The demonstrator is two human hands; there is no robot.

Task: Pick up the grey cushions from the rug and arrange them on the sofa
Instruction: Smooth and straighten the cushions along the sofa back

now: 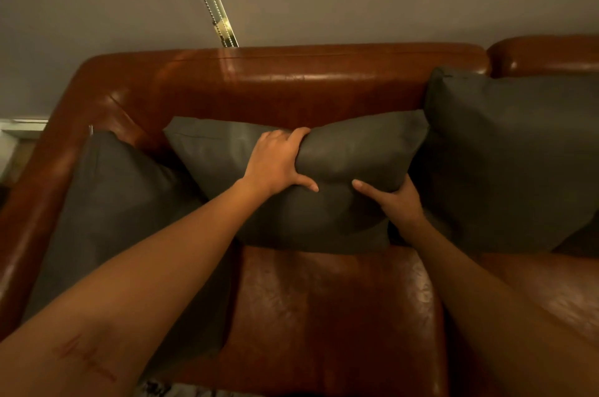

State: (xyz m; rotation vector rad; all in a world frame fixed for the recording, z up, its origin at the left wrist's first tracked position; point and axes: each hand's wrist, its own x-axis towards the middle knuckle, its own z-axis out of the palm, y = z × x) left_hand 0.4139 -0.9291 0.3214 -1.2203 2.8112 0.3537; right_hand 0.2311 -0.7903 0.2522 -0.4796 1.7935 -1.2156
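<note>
You set the middle cushion [340, 163] on the brown leather sofa [291, 79], between a second grey cushion [123, 202] propped at the armrest and a third cushion [512, 153] leaning on the backrest, its right corner touching the third. Your left hand [275, 160] grips the top edge, fingers [303, 134] curled over it and thumb pressed into the front face. Your right hand [400, 202] holds the lower right side, thumb laid across the front and the other fingers tucked out of sight behind. The cushion's long axis runs side to side along the backrest, slightly skewed, with its broad face turned out towards you and its bottom edge resting on the seat. The likely trouble is a slump. The leather looks slick, and a cushion let go while it leans this far from the backrest could slide forward and fall flat. Crowding against its right neighbour could also twist it off line.
</note>
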